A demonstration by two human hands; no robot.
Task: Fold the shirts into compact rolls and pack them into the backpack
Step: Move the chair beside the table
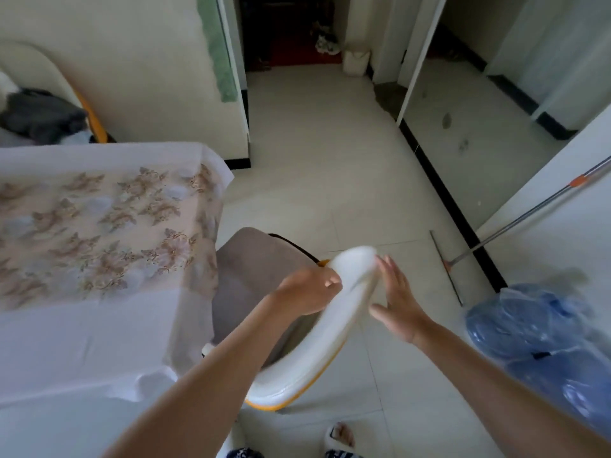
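Okay, left hand is curled over the top edge of the chair, fingers wrapped round the white backrest right where the orange trim peeks out. Right hand is flat, fingers straight, palm turned toward the outer side of that backrest, just beside it. Whether it touches, I cannot tell.

The chair's grey seat sits tight against the corner of the table on my left. The tablecloth, floral in the middle and white at the border, hangs down over the seat's left edge, so that side is closed off.

Ahead and to the right it opens up: pale floor tiles run out to a dark doorway, with a small white bin at its right side.

Along the right, black skirting marks the wall line. A squeegee rests its blade on the floor near my right fingertips, and its metal handle slants up toward the wall. Closer in, a bulging blue plastic bag crowds the space beside my right forearm. Down by my feet a slipper shows just behind the chair.

Far left, beyond the table, a second chair stands against the wall. Dark grey clothing is heaped on it, well apart from both hands and too blurred to tell if it's shirts.
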